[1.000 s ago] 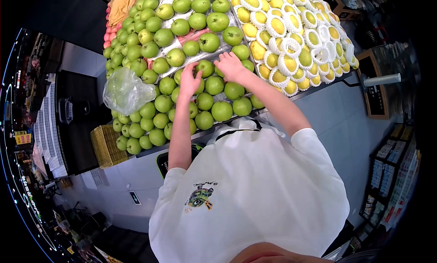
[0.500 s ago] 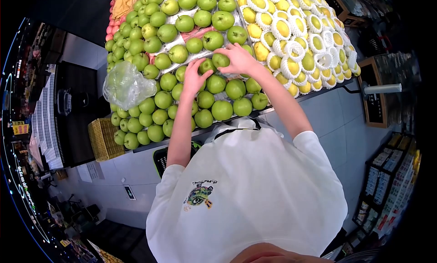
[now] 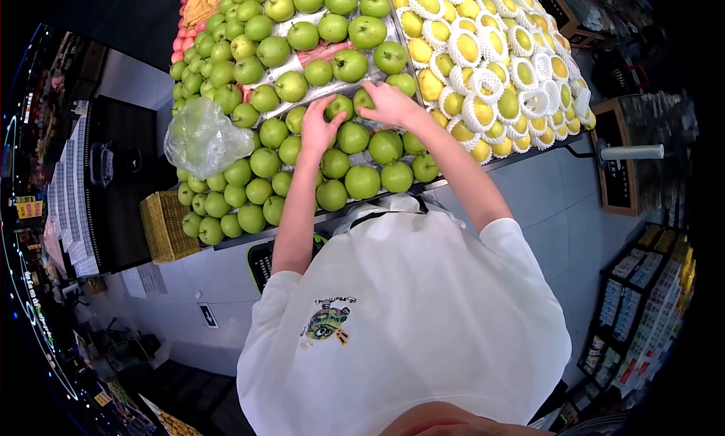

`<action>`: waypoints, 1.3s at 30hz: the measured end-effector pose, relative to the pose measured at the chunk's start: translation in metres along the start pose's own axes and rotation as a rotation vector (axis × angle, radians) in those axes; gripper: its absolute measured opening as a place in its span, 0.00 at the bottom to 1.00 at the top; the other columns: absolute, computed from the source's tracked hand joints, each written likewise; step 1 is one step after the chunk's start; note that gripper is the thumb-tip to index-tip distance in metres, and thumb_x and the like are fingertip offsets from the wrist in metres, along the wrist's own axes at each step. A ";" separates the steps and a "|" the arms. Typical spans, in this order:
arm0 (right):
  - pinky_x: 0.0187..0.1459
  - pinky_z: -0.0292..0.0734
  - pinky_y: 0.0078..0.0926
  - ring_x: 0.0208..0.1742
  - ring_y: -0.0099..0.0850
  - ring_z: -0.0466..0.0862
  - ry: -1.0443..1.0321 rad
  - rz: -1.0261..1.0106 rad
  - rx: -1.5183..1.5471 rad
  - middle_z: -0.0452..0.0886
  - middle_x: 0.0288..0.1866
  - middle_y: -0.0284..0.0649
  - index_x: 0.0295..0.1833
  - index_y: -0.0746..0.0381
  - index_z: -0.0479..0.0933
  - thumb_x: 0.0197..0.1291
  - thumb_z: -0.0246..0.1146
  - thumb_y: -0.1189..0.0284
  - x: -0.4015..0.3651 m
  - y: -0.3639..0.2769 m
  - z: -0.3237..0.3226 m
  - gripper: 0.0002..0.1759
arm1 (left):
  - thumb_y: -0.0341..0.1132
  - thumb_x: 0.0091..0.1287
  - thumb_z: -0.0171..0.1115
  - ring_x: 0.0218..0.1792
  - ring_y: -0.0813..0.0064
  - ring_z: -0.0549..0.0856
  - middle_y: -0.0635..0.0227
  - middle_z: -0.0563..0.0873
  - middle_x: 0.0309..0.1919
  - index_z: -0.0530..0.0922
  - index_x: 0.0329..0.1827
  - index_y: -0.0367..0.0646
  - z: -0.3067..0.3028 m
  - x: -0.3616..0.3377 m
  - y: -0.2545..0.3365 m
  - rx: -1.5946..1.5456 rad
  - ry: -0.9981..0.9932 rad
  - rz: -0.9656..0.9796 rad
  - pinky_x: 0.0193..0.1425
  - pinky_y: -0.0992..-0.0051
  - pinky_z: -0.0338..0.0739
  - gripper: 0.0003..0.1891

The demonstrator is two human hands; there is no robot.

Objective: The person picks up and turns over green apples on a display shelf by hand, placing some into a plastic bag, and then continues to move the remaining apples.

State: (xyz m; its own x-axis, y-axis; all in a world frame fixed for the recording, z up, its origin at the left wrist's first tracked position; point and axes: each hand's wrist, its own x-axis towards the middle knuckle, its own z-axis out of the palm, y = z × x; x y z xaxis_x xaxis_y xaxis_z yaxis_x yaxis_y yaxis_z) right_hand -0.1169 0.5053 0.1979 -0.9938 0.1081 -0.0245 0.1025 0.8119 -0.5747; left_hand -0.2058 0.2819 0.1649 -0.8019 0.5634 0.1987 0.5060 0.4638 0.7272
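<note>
My left hand (image 3: 318,125) curves its thumb and fingers round the side of a green apple (image 3: 340,107) in the middle row of the display. Right beside it, my right hand (image 3: 387,104) grips another green apple (image 3: 362,99), which its fingers partly cover. The two apples sit close together. Rows of green apples (image 3: 385,146) lie on the near side of my hands, and more apples (image 3: 350,64) are spaced out on the tray beyond them.
A clear plastic bag (image 3: 205,138) lies on the apples at left. Yellow fruit (image 3: 464,46) in white foam nets fills the right side. A yellow wicker basket (image 3: 168,226) stands at the left end, and a black shopping basket (image 3: 261,264) is below the display edge.
The apple in my right hand has moved down into the row, next to the one at my left hand. More of it is now covered by my fingers. The view has shifted slightly.
</note>
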 end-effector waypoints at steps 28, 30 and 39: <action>0.58 0.87 0.49 0.56 0.56 0.90 -0.244 -0.201 -0.103 0.90 0.49 0.57 0.65 0.65 0.76 0.40 0.87 0.68 0.021 -0.008 -0.034 0.44 | 0.39 0.66 0.84 0.62 0.53 0.88 0.54 0.89 0.62 0.86 0.69 0.43 -0.001 -0.003 0.001 -0.003 -0.008 -0.034 0.68 0.60 0.83 0.29; 0.58 0.87 0.49 0.56 0.56 0.90 -0.217 -0.163 -0.089 0.90 0.50 0.57 0.65 0.65 0.76 0.41 0.87 0.69 0.021 -0.006 -0.035 0.44 | 0.39 0.66 0.83 0.63 0.52 0.88 0.56 0.88 0.62 0.86 0.70 0.46 0.000 -0.003 0.001 -0.018 0.000 -0.023 0.68 0.59 0.83 0.29; 0.57 0.87 0.52 0.58 0.58 0.89 -0.206 -0.089 -0.203 0.88 0.52 0.59 0.69 0.65 0.69 0.46 0.86 0.67 0.026 -0.011 -0.032 0.46 | 0.39 0.66 0.82 0.64 0.50 0.87 0.58 0.87 0.63 0.86 0.70 0.49 0.000 -0.006 0.000 -0.012 0.010 -0.020 0.69 0.58 0.83 0.28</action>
State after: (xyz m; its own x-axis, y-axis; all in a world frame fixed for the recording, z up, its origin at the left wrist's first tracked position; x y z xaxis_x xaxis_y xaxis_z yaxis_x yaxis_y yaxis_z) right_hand -0.1426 0.5170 0.2296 -0.9847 -0.0709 -0.1590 0.0001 0.9132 -0.4075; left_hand -0.2010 0.2790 0.1640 -0.8151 0.5470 0.1910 0.4863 0.4667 0.7387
